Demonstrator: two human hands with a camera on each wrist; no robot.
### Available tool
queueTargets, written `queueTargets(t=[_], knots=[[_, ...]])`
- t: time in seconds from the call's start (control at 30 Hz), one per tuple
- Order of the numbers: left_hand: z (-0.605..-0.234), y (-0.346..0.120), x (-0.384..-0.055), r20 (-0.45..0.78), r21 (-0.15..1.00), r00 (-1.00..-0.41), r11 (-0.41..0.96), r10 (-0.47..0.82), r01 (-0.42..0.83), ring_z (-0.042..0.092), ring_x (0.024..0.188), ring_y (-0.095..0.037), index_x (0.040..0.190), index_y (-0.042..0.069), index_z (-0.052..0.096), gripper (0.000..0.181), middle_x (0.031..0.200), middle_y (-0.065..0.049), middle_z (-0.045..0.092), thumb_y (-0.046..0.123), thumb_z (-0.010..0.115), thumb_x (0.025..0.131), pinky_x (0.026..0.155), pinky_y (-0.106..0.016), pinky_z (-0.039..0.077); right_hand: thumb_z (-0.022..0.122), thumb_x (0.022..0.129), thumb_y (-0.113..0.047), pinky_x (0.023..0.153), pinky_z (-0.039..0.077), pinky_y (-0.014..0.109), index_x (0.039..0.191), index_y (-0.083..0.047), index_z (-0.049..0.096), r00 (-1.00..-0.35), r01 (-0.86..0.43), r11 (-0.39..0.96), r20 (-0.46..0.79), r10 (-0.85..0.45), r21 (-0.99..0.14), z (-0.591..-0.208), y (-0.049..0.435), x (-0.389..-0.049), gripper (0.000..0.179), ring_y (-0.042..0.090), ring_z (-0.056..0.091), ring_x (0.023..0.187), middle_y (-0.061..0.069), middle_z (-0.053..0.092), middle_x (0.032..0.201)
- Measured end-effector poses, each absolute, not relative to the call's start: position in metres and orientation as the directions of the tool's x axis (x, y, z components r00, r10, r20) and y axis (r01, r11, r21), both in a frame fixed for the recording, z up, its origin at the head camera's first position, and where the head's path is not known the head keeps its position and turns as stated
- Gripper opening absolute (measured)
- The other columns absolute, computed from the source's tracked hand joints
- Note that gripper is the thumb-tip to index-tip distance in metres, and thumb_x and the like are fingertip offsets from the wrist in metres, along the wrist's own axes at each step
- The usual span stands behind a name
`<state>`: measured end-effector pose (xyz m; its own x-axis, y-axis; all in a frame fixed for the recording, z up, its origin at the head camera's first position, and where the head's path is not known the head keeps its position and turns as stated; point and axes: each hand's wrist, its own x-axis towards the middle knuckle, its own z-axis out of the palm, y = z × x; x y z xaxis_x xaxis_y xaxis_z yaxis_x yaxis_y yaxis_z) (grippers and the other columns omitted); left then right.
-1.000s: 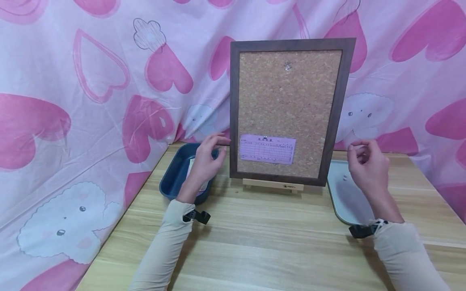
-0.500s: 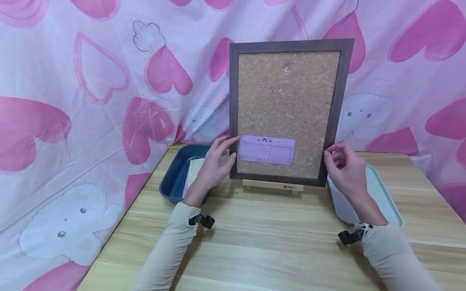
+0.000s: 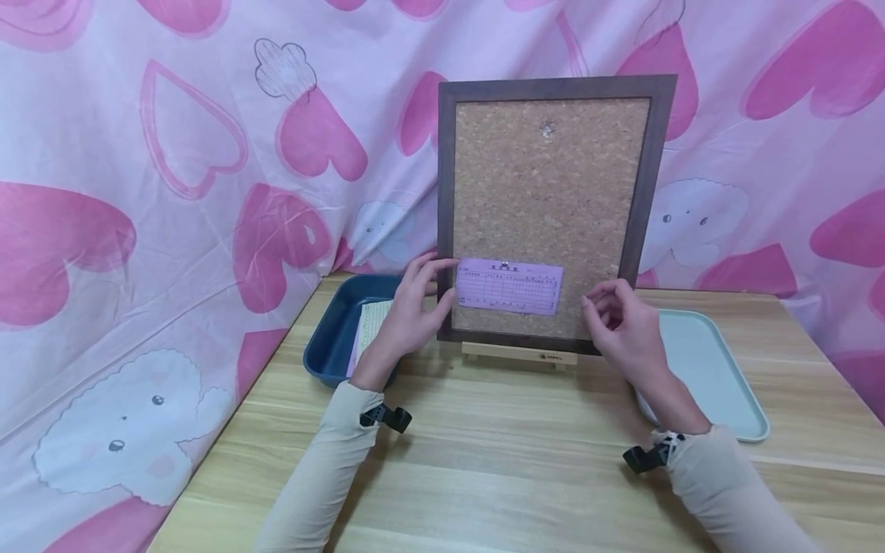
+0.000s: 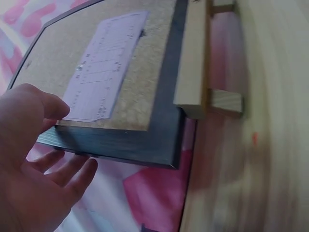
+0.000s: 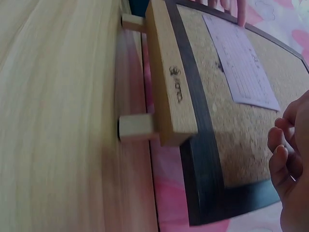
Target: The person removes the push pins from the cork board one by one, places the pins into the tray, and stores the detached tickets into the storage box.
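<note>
A framed cork board (image 3: 546,184) stands on a small wooden easel (image 3: 518,352). A purple printed slip (image 3: 509,286) lies against its lower left, with a small dark spot at its top edge. My left hand (image 3: 408,319) is at the frame's left side; its index finger extends to the slip's left end, and other fingers lie beyond the frame edge in the left wrist view. My right hand (image 3: 628,330) hovers by the lower right of the cork, fingers curled, thumb and index tips close together. Whether a small object sits between those tips is too small to tell.
Left of the board, a dark blue tray (image 3: 332,330) holds slips of paper (image 3: 369,322). A pale green tray (image 3: 712,376) is partly behind my right forearm. Clear pins (image 3: 548,130) are in the upper cork. A pink heart-patterned cloth (image 3: 207,253) hangs behind the table (image 3: 512,476).
My right hand has moved left from above the pale green tray, past the frame's right side, to the front of the cork. My left hand has moved slightly right, to the slip's left end.
</note>
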<state>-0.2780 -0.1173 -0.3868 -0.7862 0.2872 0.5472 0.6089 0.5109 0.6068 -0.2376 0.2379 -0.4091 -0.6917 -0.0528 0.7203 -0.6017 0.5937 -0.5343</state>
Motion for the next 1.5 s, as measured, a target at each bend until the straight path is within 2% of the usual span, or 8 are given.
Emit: queueTargets(t=[0.1,0.27,0.4,0.47,0.63,1.0,1.17,1.5], knots=[[-0.381,-0.114,-0.281,0.549,0.631,-0.789,0.482,0.276,0.608,0.054,0.142,-0.036,0.143,0.012,0.064,0.039,0.165,-0.019,0.043,0.016,0.069,0.104,0.110,-0.055,0.056,0.074,0.098,0.000,0.055,0.044,0.011,0.109,-0.002,0.065,-0.696,-0.606,0.584,0.716,-0.060,-0.541,-0.408,0.231,-0.240,0.015,0.001,0.055,0.061,0.002,0.070,0.074],[-0.373,-0.108,-0.287,0.558,0.652,-0.791,0.457,0.252,0.605,0.062,0.129,-0.031,0.137,0.011,0.067,0.034,0.159,-0.017,0.047,0.017,0.069,0.104,0.106,-0.047,0.059,0.074,0.098,0.000,0.055,0.044,0.012,0.109,-0.004,0.065,-0.705,-0.615,0.553,0.705,-0.069,-0.561,-0.406,0.216,-0.245,0.014,0.004,0.055,0.061,0.002,0.070,0.076],[-0.369,-0.102,-0.291,0.548,0.666,-0.804,0.461,0.231,0.586,0.053,0.143,-0.030,0.131,0.013,0.069,0.028,0.160,-0.015,0.046,0.021,0.070,0.104,0.107,-0.049,0.058,0.072,0.099,0.000,0.053,0.044,0.014,0.108,-0.003,0.063,-0.702,-0.635,0.527,0.706,-0.088,-0.566,-0.400,0.200,-0.250,0.013,0.008,0.055,0.060,0.002,0.069,0.075],[-0.368,-0.099,-0.293,0.542,0.666,-0.810,0.474,0.224,0.577,0.049,0.146,-0.030,0.128,0.014,0.069,0.025,0.157,-0.014,0.048,0.023,0.070,0.104,0.111,-0.051,0.054,0.072,0.099,0.000,0.053,0.044,0.014,0.109,-0.002,0.063,-0.701,-0.639,0.524,0.707,-0.096,-0.563,-0.396,0.193,-0.252,0.013,0.009,0.055,0.059,0.001,0.068,0.075],[-0.368,-0.094,-0.296,0.537,0.656,-0.818,0.507,0.208,0.560,0.052,0.135,-0.030,0.120,0.013,0.071,0.020,0.146,-0.013,0.054,0.024,0.071,0.104,0.113,-0.054,0.044,0.072,0.099,-0.001,0.052,0.043,0.014,0.110,-0.003,0.064,-0.705,-0.635,0.534,0.702,-0.105,-0.558,-0.391,0.176,-0.257,0.013,0.011,0.055,0.058,0.002,0.068,0.074],[-0.372,-0.091,-0.299,0.549,0.649,-0.811,0.508,0.202,0.566,0.056,0.129,-0.028,0.115,0.012,0.070,0.013,0.137,-0.011,0.058,0.020,0.070,0.104,0.114,-0.052,0.045,0.071,0.102,-0.007,0.052,0.044,0.016,0.110,-0.005,0.062,-0.733,-0.610,0.548,0.670,-0.115,-0.572,-0.388,0.158,-0.271,0.013,0.013,0.059,0.059,0.004,0.070,0.076],[-0.373,-0.089,-0.300,0.558,0.644,-0.806,0.509,0.198,0.571,0.058,0.123,-0.027,0.113,0.012,0.070,0.012,0.131,-0.011,0.059,0.020,0.070,0.104,0.110,-0.050,0.047,0.073,0.102,-0.013,0.057,0.047,0.018,0.119,-0.008,0.066,-0.749,-0.577,0.588,0.654,-0.106,-0.566,-0.383,0.150,-0.275,0.019,0.013,0.062,0.066,0.002,0.072,0.081],[-0.376,-0.089,-0.301,0.558,0.642,-0.805,0.510,0.202,0.572,0.058,0.125,-0.028,0.114,0.012,0.070,0.014,0.132,-0.011,0.059,0.022,0.071,0.104,0.112,-0.050,0.047,0.075,0.102,-0.015,0.054,0.051,0.025,0.124,-0.011,0.073,-0.718,-0.579,0.651,0.685,-0.123,-0.490,-0.382,0.138,-0.281,0.022,0.014,0.064,0.061,0.003,0.072,0.077]])
